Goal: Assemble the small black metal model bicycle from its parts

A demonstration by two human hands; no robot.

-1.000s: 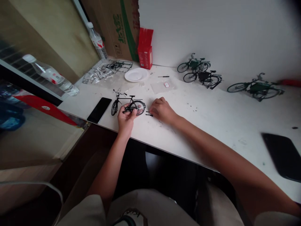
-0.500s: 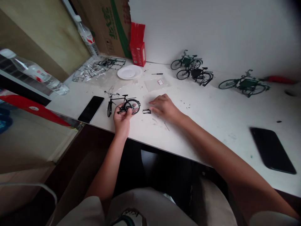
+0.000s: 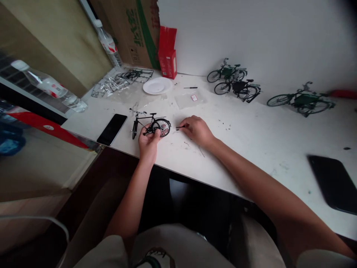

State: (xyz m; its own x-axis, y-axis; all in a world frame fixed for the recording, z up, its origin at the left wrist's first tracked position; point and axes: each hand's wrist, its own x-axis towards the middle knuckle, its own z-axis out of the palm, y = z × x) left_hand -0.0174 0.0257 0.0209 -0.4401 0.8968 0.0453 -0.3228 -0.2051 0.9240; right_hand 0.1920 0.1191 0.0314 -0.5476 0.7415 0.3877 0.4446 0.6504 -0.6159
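My left hand (image 3: pixel 149 143) is closed around the lower rear of a black model bicycle (image 3: pixel 152 118), thumb against the back wheel. The bicycle stands upright in the grip, its handlebar to the left and its back wheel to the right. Just right of that wheel, my right hand (image 3: pixel 196 130) pinches a small black bracket-like part (image 3: pixel 180 127) between thumb and fingertips. Most of this part is hidden by the fingers. The part and the bicycle are apart.
Behind lie a white plate (image 3: pixel 157 86), a small screwdriver (image 3: pixel 190 88) and a clear bag (image 3: pixel 185 99). Several finished model bicycles (image 3: pixel 237 89) stand along the wall. Phones lie left (image 3: pixel 112 129) and right (image 3: pixel 331 182). Black parts frames (image 3: pixel 134 76) and a red box (image 3: pixel 168 61) are at the back.
My right hand has closed on the small black part that lay on the table and lifted or tilted it. My left hand still holds the bicycle. The view has shifted slightly.
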